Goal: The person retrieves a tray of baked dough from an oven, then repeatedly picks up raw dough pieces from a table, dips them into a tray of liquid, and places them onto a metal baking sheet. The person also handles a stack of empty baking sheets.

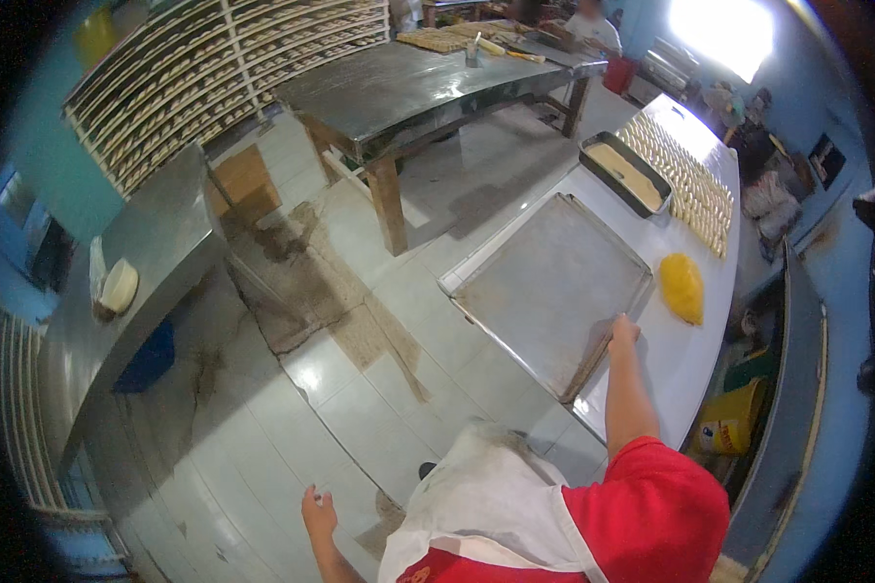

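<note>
A large, flat metal baking tray (pixel 547 291) lies on a white table (pixel 638 393), its near-left corner reaching the table's edge. My right hand (pixel 623 329) is closed on the tray's right rim. Just beyond that hand rests a yellow bundle (pixel 681 288), whose material I cannot make out. My left hand (pixel 319 516) hangs over the tiled floor with its fingers apart and nothing in it. Farther along the table stands a dark rectangular pan (pixel 627 175) with a beige powder or paste inside. Beside it, small pale dough pieces (pixel 682 175) lie in close rows.
A metal-topped table (pixel 423 87) on wooden legs stands ahead. Shelves of dough pieces (pixel 233 73) line the far left. A curved-looking metal counter (pixel 146 197) at left bears a cream bowl (pixel 119 286). A person (pixel 590 33) is at the back. A yellow container (pixel 733 419) sits right of the white table.
</note>
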`<state>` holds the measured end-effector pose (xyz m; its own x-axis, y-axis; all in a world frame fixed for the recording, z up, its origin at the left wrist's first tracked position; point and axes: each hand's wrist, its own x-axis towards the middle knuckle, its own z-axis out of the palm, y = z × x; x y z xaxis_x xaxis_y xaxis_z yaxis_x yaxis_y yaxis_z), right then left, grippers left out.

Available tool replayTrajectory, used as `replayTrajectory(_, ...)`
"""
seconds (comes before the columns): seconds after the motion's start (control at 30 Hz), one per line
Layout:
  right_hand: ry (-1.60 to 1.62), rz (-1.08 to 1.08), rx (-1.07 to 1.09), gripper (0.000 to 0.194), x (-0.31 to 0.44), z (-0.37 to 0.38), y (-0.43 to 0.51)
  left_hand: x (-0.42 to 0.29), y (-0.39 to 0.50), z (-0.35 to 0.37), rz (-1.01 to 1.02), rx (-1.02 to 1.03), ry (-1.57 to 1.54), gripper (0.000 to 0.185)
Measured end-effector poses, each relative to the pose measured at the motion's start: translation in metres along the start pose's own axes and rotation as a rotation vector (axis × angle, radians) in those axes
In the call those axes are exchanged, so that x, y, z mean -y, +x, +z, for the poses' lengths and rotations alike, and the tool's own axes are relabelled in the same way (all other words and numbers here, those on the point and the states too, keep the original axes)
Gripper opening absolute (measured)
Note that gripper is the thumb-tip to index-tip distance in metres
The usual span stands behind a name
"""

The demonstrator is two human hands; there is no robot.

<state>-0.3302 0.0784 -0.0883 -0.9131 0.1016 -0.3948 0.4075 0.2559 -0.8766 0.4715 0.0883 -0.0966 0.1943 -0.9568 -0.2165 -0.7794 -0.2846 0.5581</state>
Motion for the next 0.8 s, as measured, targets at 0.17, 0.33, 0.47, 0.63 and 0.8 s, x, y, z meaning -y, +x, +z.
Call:
replayTrajectory(0.17, 0.190, 0.068, -0.028, 0.067, 0.003, -0.012, -0.010, -0.085, 0.152, 0.010, 0.078, 0.113, -0.154, 0.040)
replayTrajectory(0.33, -0.149, -0.321, -0.601, 0.061, 0.035, 0.005, -0.026, -0.164, 0.278, 0.043, 0.225, 0.190, 0.058, 0.019)
replayTrajectory(0.47, -0.068, -0.818, -0.274, 0.023, 0.089, 0.117, -0.081, -0.257, 0.342, 0.052, -0.108, 0.423, -0.660, 0.014)
replayTrajectory(0.63, -0.191, -0.907, 0.359, 0.010, 0.155, 0.317, -0.220, -0.414, 0.421, 0.053, -0.166, 0.659, -1.008, 0.035)
replayTrajectory(0.8, -0.701, -0.785, 0.629, 0.017, 0.192, 0.428, -0.299, -0.554, 0.479, 0.077, -0.244, 0.982, -0.989, 0.026)
